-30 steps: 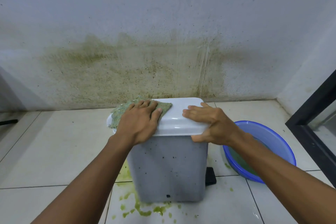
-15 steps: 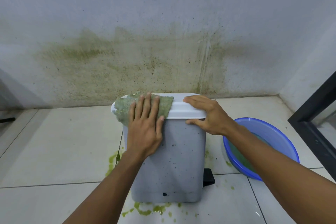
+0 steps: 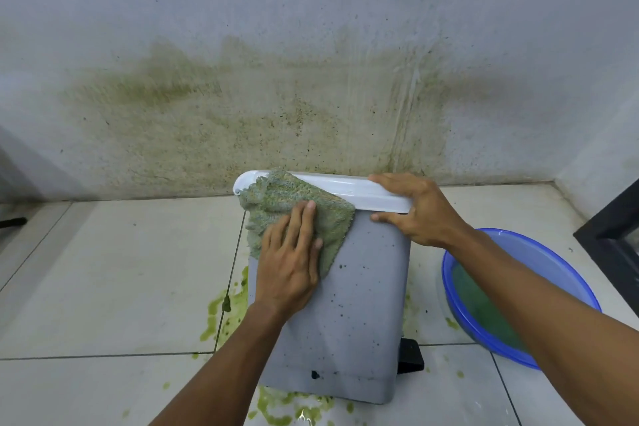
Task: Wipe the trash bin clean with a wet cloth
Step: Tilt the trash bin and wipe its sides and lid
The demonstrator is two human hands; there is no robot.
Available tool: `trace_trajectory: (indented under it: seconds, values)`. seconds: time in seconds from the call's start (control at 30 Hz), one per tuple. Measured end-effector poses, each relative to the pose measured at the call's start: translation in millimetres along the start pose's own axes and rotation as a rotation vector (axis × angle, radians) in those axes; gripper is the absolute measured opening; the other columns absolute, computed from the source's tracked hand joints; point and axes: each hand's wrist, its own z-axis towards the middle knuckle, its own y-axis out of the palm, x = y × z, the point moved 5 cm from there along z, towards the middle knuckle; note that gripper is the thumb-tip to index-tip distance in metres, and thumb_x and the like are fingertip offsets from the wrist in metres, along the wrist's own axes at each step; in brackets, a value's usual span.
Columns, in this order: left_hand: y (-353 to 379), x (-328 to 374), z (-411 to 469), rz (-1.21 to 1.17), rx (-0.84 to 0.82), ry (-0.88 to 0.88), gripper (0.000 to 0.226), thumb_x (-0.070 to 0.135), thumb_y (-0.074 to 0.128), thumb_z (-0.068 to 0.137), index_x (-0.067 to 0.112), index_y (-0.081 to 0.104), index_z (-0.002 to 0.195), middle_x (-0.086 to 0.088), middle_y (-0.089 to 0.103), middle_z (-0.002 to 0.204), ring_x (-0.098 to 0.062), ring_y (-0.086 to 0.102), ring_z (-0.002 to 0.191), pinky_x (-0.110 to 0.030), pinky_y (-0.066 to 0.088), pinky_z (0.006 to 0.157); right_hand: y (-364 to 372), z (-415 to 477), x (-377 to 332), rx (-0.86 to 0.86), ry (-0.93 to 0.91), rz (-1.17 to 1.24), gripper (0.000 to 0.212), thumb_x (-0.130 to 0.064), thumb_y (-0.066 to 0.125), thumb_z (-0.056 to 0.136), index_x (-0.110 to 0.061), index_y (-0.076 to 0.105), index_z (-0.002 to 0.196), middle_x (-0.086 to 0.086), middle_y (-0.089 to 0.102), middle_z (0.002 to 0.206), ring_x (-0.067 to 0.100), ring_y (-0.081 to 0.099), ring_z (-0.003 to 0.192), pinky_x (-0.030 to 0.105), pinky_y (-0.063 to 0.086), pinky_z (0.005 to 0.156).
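Left hand [image 3: 290,263] lies flat, fingers straight, pressing the green cloth [image 3: 297,204] against the upper front of the grey trash bin [image 3: 363,304]; the cloth drapes over the left end of the white lid [image 3: 356,188]; right hand [image 3: 415,211] grips the lid's right end, thumb beneath; the bin stands on the tiled floor [image 3: 121,270] amid green splatter [image 3: 221,311], a blue basin [image 3: 570,273] just to its right.

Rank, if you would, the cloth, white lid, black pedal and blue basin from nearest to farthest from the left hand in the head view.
1. cloth, pressed under the left hand on the front of the bin.
2. white lid, just above, along the bin's top.
3. black pedal, low at the bin's right base.
4. blue basin, on the floor, farthest right.
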Motion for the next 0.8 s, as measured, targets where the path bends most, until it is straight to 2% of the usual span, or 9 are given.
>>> trace_trajectory:
  seconds: [0.07,0.13,0.27,0.3,0.37,0.47,0.57,0.7,0.8]
  values:
    - [4.6,-5.7,11.5,0.018,0.035,-0.055,0.064,0.037,0.045,0.104,0.009,0.03,0.159,-0.016,0.047,0.147,-0.033,0.046,0.119,-0.046,0.038,0.101,1.4,3.2,4.1,-0.005,0.009,-0.006,0.068,-0.021,0.089,0.072,-0.017,0.062,0.135,0.0,0.062,0.133,0.015,0.056,0.122,0.026,0.04,0.106]
    - [12.9,-7.0,9.6,0.052,0.009,-0.099,0.068,0.044,0.044,0.102,0.01,0.033,0.16,-0.014,0.042,0.138,-0.033,0.043,0.114,-0.046,0.033,0.099,1.7,5.7,7.7,-0.007,0.012,-0.011,0.066,-0.021,0.088,0.073,-0.018,0.062,0.135,-0.001,0.062,0.132,0.014,0.056,0.121,0.024,0.04,0.105]
    - [35.1,-2.6,-30.1,0.06,-0.118,-0.097,0.071,0.053,0.036,0.103,0.021,0.021,0.164,-0.013,0.043,0.135,-0.032,0.044,0.109,-0.045,0.031,0.095,1.4,9.6,15.3,0.005,0.042,0.008,0.063,-0.022,0.087,0.075,-0.02,0.063,0.134,-0.001,0.062,0.134,0.014,0.056,0.124,0.036,0.042,0.111]
    - [38.3,-3.9,-36.7,0.065,-0.131,-0.101,0.071,0.055,0.036,0.102,0.024,0.022,0.164,-0.012,0.043,0.136,-0.033,0.044,0.112,-0.046,0.031,0.097,1.7,10.3,16.9,0.008,0.046,0.009,0.063,-0.022,0.087,0.075,-0.02,0.063,0.134,-0.001,0.062,0.134,0.015,0.056,0.125,0.038,0.042,0.111]
    - [41.1,-11.4,-35.8,0.088,-0.12,-0.154,0.073,0.061,0.037,0.098,0.03,0.027,0.163,-0.012,0.037,0.15,-0.036,0.038,0.129,-0.052,0.026,0.109,3.2,11.8,19.3,0.012,0.042,0.004,0.062,-0.023,0.086,0.076,-0.02,0.063,0.133,-0.001,0.062,0.134,0.016,0.056,0.125,0.041,0.043,0.11]
    - [46.3,-14.1,-18.8,0.098,-0.119,-0.184,0.079,0.063,0.035,0.097,0.025,0.022,0.165,-0.014,0.008,0.172,-0.037,0.011,0.157,-0.056,0.003,0.126,4.4,15.3,23.4,0.016,0.043,0.005,0.062,-0.024,0.086,0.076,-0.022,0.062,0.133,-0.001,0.062,0.134,0.015,0.057,0.124,0.042,0.044,0.109]
    - [53.1,0.0,-15.9,0.05,-0.14,-0.168,0.083,0.063,0.03,0.1,0.017,0.012,0.166,-0.019,-0.005,0.173,-0.038,-0.004,0.16,-0.059,-0.007,0.126,3.9,17.0,25.8,0.009,0.045,0.014,0.062,-0.025,0.086,0.076,-0.022,0.062,0.134,-0.002,0.063,0.133,0.014,0.057,0.123,0.042,0.044,0.109]
    - [56.3,2.8,-30.9,0.055,-0.157,-0.056,0.082,0.061,0.033,0.1,0.017,0.013,0.166,-0.019,-0.002,0.173,-0.037,-0.002,0.16,-0.061,-0.002,0.126,3.5,16.7,26.2,0.004,0.041,0.006,0.062,-0.025,0.086,0.076,-0.02,0.062,0.134,-0.002,0.062,0.134,0.014,0.057,0.124,0.042,0.044,0.109]
    - [50.3,-14.2,-21.9,0.057,-0.11,-0.175,0.084,0.063,0.035,0.098,0.019,0.012,0.166,-0.018,-0.005,0.173,-0.037,-0.005,0.16,-0.059,-0.007,0.126,4.9,16.1,24.5,0.012,0.041,-0.006,0.062,-0.025,0.086,0.076,-0.019,0.063,0.134,-0.001,0.062,0.134,0.015,0.056,0.125,0.042,0.043,0.11]
